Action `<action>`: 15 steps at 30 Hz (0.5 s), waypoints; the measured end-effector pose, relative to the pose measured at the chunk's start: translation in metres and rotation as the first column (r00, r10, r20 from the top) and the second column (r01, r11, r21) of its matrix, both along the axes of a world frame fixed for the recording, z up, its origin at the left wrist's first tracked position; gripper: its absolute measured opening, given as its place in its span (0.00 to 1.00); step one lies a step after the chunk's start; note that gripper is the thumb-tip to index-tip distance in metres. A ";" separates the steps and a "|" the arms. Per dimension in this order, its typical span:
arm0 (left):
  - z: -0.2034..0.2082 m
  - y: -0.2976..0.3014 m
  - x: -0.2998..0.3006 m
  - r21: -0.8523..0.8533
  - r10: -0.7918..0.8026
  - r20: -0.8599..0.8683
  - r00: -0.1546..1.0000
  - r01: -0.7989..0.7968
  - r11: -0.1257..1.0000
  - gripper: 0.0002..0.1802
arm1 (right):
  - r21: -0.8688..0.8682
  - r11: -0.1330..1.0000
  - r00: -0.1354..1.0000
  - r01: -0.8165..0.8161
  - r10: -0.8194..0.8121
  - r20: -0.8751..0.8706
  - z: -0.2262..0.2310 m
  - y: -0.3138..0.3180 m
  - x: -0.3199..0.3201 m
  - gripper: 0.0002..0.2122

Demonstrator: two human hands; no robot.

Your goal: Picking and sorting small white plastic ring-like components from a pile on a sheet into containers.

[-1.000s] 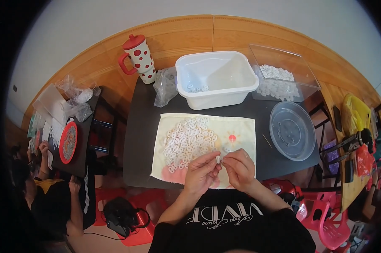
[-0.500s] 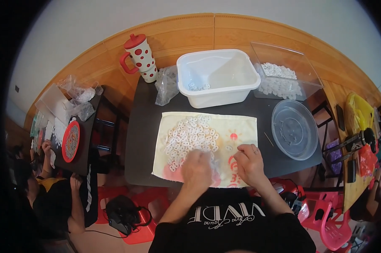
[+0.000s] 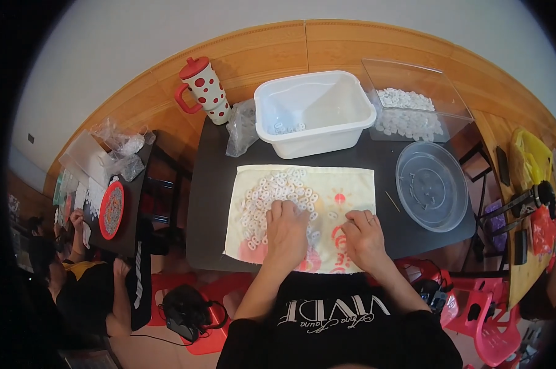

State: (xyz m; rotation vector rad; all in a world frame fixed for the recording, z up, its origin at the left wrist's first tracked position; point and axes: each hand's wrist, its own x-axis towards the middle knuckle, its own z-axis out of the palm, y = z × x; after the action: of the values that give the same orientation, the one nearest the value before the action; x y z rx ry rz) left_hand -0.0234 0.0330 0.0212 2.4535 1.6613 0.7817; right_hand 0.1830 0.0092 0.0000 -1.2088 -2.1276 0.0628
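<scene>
A person in a black printed top sits at a dark counter [image 3: 210, 203], both forearms reaching forward from the lower edge. The left hand [image 3: 286, 237] lies palm down on a cream cloth [image 3: 352, 190], its fingers spread loosely over the near edge of a heap of small white rings [image 3: 278, 190]; it presses or rakes at them, and whether anything is pinched underneath cannot be told. The right hand [image 3: 364, 237] rests beside it on the cloth's red printed part, fingers curled narrow and low, with a few loose rings just in front; whether its grip holds anything is also hidden. The heap itself sits on the left half of the cloth, spreading away from the left hand. This looks like the sorting or gathering stage, with rings being drawn out of the pile; the next move would seem to call for a fine fingertip pinch on a single ring. Beyond the cloth stands a white plastic tub [image 3: 315, 111] with a few rings in its bottom, and left of it a crumpled clear bag [image 3: 241, 126] and a red-spotted lidded mug [image 3: 203, 89]. To the right lie a round clear lid [image 3: 432, 184] and, farther back, a clear box [image 3: 413, 104] with more white pieces.
</scene>
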 end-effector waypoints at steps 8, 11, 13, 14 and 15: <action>-0.001 0.010 -0.005 0.010 -0.036 0.109 0.993 0.035 0.999 0.09 | -0.038 0.999 0.999 0.000 -0.001 -0.037 0.006 0.000 -0.001 0.05; 0.000 0.010 -0.007 0.082 -0.079 0.282 0.956 0.058 0.995 0.07 | 0.006 1.000 0.978 -0.030 0.031 -0.205 0.003 0.001 0.002 0.06; -0.002 0.008 -0.007 0.147 -0.108 0.384 0.917 0.054 0.988 0.07 | -0.011 0.998 0.943 -0.060 0.053 -0.329 0.011 0.002 -0.002 0.07; -0.009 0.006 -0.007 0.039 -0.106 0.582 0.806 0.103 0.994 0.07 | -0.028 0.995 0.890 -0.095 0.072 -0.451 0.015 0.003 -0.006 0.08; -0.013 0.004 -0.007 -0.057 -0.073 0.750 0.658 0.174 0.983 0.07 | -0.026 0.995 0.890 -0.097 0.075 -0.449 0.018 0.003 -0.011 0.08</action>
State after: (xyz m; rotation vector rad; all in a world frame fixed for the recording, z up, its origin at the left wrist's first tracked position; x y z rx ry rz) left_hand -0.0302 0.0369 0.0086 1.7249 1.1486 1.3698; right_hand 0.1721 0.0127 0.0178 -1.0074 -1.7751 0.3971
